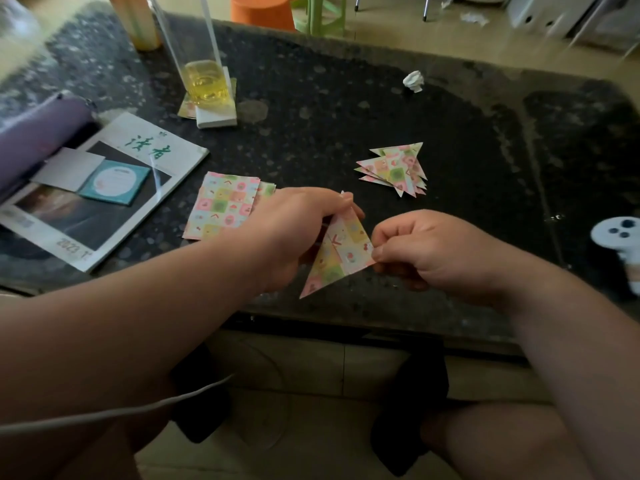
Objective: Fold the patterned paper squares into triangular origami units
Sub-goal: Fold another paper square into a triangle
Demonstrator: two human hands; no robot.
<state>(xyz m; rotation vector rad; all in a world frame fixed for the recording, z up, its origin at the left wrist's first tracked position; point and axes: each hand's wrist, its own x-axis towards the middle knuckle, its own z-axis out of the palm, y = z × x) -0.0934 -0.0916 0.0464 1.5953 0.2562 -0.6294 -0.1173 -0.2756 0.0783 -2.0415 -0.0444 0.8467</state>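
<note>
Pinching the triangle (341, 252) over the table's (346, 98) near edge, the left hand (294, 226) grips its top and the right hand (426, 251) its right corner. The left hand hides part of the stack (221, 206).

The magazine (104, 216) at the left carries the green brush-style characters "读者" on its white cover and a pale "2023" near its lower corner.

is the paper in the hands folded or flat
Folded: the paper is a triangle with a seam down its middle, the left hand pinching its top, the right hand its right corner.
</note>
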